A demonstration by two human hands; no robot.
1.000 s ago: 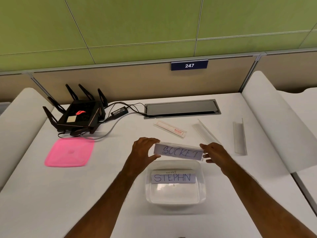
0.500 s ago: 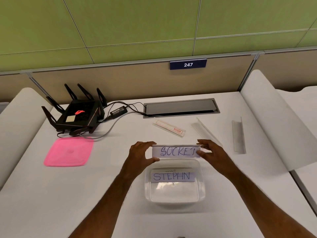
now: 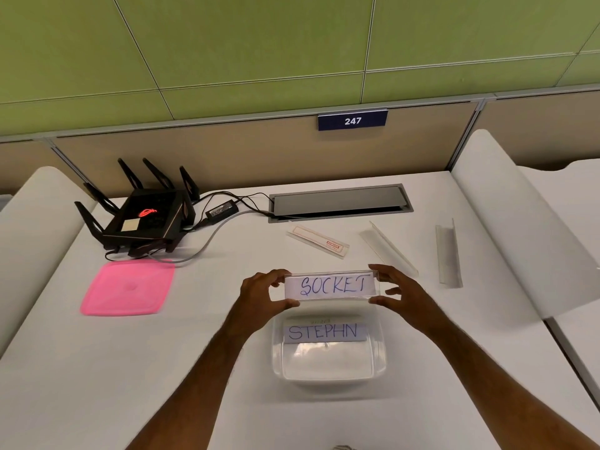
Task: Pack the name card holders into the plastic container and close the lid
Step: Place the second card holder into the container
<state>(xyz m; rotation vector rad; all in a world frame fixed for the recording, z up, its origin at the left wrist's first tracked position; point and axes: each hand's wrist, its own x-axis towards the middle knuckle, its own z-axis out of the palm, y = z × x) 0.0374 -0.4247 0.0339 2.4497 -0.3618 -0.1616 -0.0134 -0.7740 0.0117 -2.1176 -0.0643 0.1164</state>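
Head view. Nearest: clear plastic container (image 3: 329,355) on the white surface (image 3: 97,368), open-topped, one name card holder marked STEPHN (image 3: 325,332) already inside against its far wall.

Just beyond, above the container's far rim: holder marked SOCKET (image 3: 331,285), held level. Left hand (image 3: 264,297) pinches its left end, thumb below and fingers on top; right hand (image 3: 401,293) pinches the right end the same way. Both hands narrow, closed on the holder.

Risks (judgement): the holder looks about as long as the container is wide, so a slightly skewed descent could catch an end on the rim or the rounded corners. It could also land on STEPHN and knock it flat, or ride up on it and later block the lid. Smooth acrylic held only at the tips may slip.

Room: the near half of the container is free; the drop path is short and unobstructed. Open surface lies on both sides of the forearms.

Farther out: three more holders, one with a red label (image 3: 318,241), two clear ones (image 3: 389,248) (image 3: 447,254), right of centre, well apart from the container. Pink lid (image 3: 128,287) lies left, near the black router (image 3: 146,216) and its cables; a reach for the lid should stay clear of those. Cable hatch (image 3: 339,203) sits at the back edge.
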